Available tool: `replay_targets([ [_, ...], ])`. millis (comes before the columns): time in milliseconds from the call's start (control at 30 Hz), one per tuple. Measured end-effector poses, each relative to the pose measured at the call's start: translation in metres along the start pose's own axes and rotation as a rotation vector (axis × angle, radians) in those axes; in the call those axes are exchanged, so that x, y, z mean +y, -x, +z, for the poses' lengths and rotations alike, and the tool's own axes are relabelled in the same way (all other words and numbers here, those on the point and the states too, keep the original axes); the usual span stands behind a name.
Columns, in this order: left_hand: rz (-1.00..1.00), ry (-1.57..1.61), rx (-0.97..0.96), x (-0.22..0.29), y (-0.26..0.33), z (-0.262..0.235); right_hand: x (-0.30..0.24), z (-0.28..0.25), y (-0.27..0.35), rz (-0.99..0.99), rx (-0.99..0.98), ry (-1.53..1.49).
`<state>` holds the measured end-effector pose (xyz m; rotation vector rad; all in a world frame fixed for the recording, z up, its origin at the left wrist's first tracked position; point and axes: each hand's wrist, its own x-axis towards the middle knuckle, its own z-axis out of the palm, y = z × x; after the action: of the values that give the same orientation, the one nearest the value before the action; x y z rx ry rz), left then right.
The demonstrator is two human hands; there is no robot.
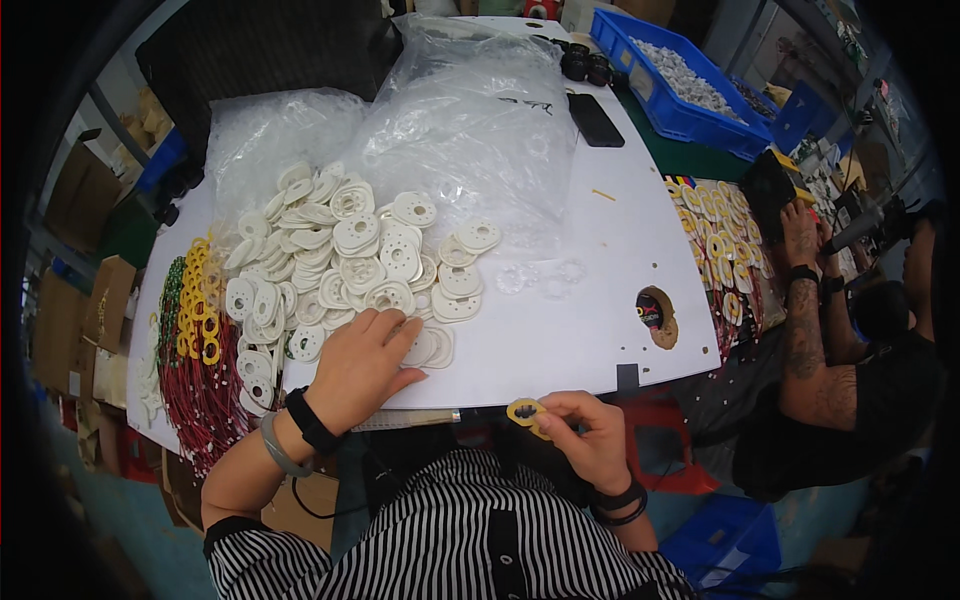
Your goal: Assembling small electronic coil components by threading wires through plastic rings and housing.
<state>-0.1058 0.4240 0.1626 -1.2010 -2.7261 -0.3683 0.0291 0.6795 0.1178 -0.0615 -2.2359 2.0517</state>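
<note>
Near the left edge of the tabletop [560,340], a bundle of red wires with yellow rings [197,330] is laid, its long axis running from the near edge toward the far edge. Just beside it, a heap of flat white plastic discs [340,250] with cut-out holes is spread toward the middle of the tabletop, most lying flat and overlapping. Behind the heap, toward the far edge, clear plastic bags [450,110] are piled.

The left hand [362,365] is laid palm down at the near edge of the heap, its fingers loosely spread and resting on the nearest white discs; nothing is clenched in it, though whether a disc is pinched under the fingertips cannot be told. A black band and a grey band are worn on its wrist.

The right hand [590,435] is held just off the near edge of the tabletop, curled and grasping a small yellow ring [524,412] between thumb and fingertips. The ring is turned roughly face-up toward the camera, its longer axis lying left to right.

At the right edge, another person's forearm [805,320] is seen beside more yellow rings.
</note>
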Motion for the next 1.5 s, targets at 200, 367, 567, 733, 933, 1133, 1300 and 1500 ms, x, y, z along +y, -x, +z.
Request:
replay_targets([
  [200,0.110,-0.163,0.083,-0.014,-0.001,0.002,0.001,0.003,-0.001,-0.016,-0.007,0.011],
  [367,0.083,-0.171,0.243,0.010,-0.010,-0.014,-0.007,0.002,-0.008,-0.318,-0.067,0.269],
  [567,0.288,0.381,-0.150,0.059,-0.003,0.012,-0.010,0.006,-0.008,-0.201,-0.397,0.111],
  [733,-0.133,1.035,-0.198,0.073,-0.002,0.020,0.008,0.003,0.002,-0.198,-0.127,-0.106],
  [933,-0.150,1.331,-0.180,0.078,0.004,0.035,0.014,0.004,0.002,-0.214,0.012,-0.343],
  [1133,-0.411,1.532,-0.187,0.078,-0.002,0.042,0.013,0.000,0.006,-0.158,0.039,-0.268],
  [1300,-0.414,1.351,-0.132,0.074,-0.010,0.035,-0.010,-0.009,0.011,-0.111,0.222,-0.038],
  [1500,-0.509,1.486,-0.340,0.078,-0.014,0.038,-0.011,-0.005,0.008,-0.028,0.038,0.029],
])
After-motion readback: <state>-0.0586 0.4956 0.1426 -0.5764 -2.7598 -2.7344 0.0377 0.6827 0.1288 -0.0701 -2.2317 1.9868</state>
